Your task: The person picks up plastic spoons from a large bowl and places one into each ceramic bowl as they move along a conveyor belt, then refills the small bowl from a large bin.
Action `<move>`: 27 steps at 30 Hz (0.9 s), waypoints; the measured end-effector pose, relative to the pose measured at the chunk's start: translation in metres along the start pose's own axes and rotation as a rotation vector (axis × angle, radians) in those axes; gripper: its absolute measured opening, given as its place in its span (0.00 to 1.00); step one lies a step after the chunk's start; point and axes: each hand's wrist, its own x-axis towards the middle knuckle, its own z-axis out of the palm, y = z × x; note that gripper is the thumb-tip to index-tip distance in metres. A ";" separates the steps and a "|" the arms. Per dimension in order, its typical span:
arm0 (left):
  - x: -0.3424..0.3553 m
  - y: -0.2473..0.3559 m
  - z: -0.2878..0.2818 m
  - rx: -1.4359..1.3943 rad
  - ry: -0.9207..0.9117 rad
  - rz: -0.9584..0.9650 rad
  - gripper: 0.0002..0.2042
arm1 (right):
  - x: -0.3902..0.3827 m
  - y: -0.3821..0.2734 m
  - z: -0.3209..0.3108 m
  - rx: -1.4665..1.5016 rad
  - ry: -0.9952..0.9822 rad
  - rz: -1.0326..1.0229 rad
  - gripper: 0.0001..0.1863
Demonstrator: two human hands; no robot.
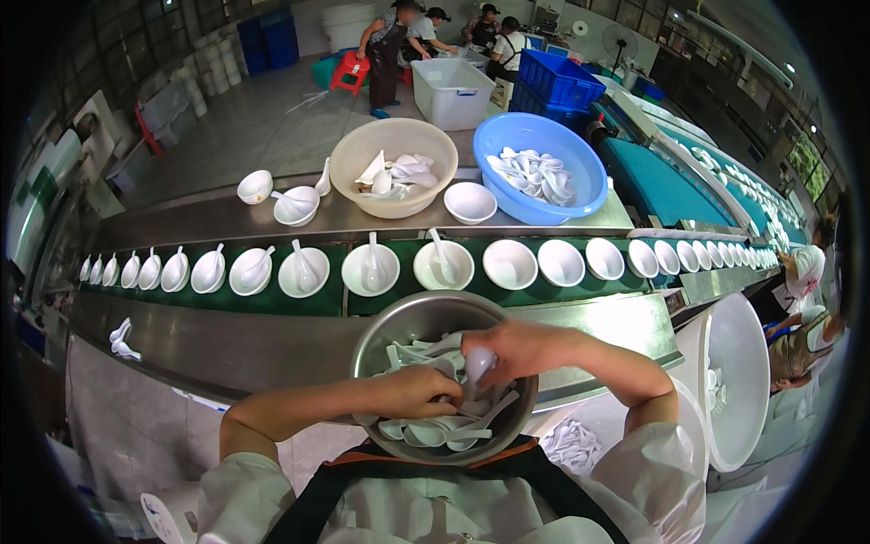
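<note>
A steel bowl [426, 319] full of white spoons sits right in front of me at the near edge of the counter. My left hand [419, 392] is down among the spoons with its fingers curled around some. My right hand [507, 352] reaches in from the right and pinches one white spoon [478, 363] by its scoop. Beyond the bowl a green conveyor belt [326, 304] carries a row of white bowls [509, 263]; the ones to the left each hold a spoon, the ones to the right hold none.
On the far steel counter stand a beige basin [362, 154] and a blue basin [584, 181], both with white spoons, plus loose white bowls [470, 201]. A large white tub [739, 363] is at my right. Other people work at the back and far right.
</note>
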 end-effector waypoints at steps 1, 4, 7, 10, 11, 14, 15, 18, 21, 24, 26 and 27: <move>-0.003 0.004 -0.002 -0.015 0.033 -0.014 0.08 | -0.001 -0.003 -0.013 0.145 0.002 0.019 0.20; -0.010 0.015 -0.019 -0.070 0.081 -0.062 0.06 | -0.005 0.011 -0.034 0.375 0.312 -0.066 0.17; -0.019 0.021 -0.035 -0.149 0.152 -0.090 0.06 | 0.010 0.040 -0.045 0.766 0.620 -0.083 0.19; -0.020 0.020 -0.049 -0.477 0.232 -0.028 0.08 | 0.023 0.074 -0.044 0.629 1.061 -0.092 0.18; -0.019 0.022 -0.053 -0.586 0.340 -0.019 0.07 | 0.027 0.089 -0.039 0.467 1.173 -0.060 0.18; -0.013 0.024 -0.078 -0.596 0.616 -0.019 0.07 | 0.036 0.123 -0.016 0.215 1.387 0.076 0.17; -0.005 0.019 -0.087 -0.583 0.731 0.010 0.08 | 0.036 0.137 -0.004 0.189 1.401 0.104 0.17; 0.025 -0.014 -0.115 -0.548 0.944 0.032 0.10 | 0.040 0.177 0.035 0.127 1.378 0.154 0.14; 0.050 -0.062 -0.132 -0.469 0.973 -0.098 0.09 | 0.041 0.171 0.050 0.112 1.120 0.194 0.14; 0.061 -0.125 -0.138 -0.242 0.993 -0.306 0.09 | 0.045 0.148 0.044 0.014 1.031 -0.018 0.14; 0.059 -0.149 -0.138 -0.093 0.991 -0.395 0.10 | 0.038 0.132 0.036 0.058 1.073 0.041 0.13; 0.059 -0.155 -0.138 -0.063 1.029 -0.398 0.10 | 0.037 0.137 0.031 -0.030 1.177 0.023 0.13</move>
